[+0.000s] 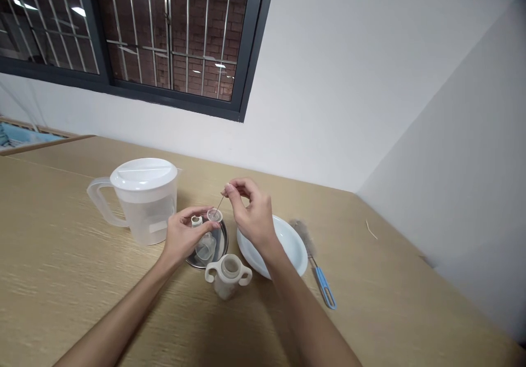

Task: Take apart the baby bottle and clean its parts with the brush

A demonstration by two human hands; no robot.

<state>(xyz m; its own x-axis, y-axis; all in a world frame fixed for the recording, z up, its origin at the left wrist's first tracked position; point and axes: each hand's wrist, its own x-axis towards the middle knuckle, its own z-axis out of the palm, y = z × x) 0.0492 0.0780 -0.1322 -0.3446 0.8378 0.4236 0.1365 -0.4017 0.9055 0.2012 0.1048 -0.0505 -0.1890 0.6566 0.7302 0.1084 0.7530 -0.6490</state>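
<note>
My left hand (184, 233) pinches a small round clear cap (214, 215) by its rim, above a metal tray (224, 239). From the right, my right hand (250, 208) holds a thin needle-like rod (220, 202) between thumb and fingertips, its lower end at the cap's middle. On the tray lie a clear plastic piece (205, 246) and a small whitish ring-topped part (196, 221), the latter partly behind my left fingers. Nearer to me stands an uncapped two-handled baby bottle (228, 276), upright on the table.
A lidded translucent pitcher (148, 208) stands at the left. Partly under my right forearm is a white bowl (293, 241); beside it lies a bottle brush (322, 282) with a blue handle. A thin pale strip (371, 229) rests farther right on the wooden table (394, 301).
</note>
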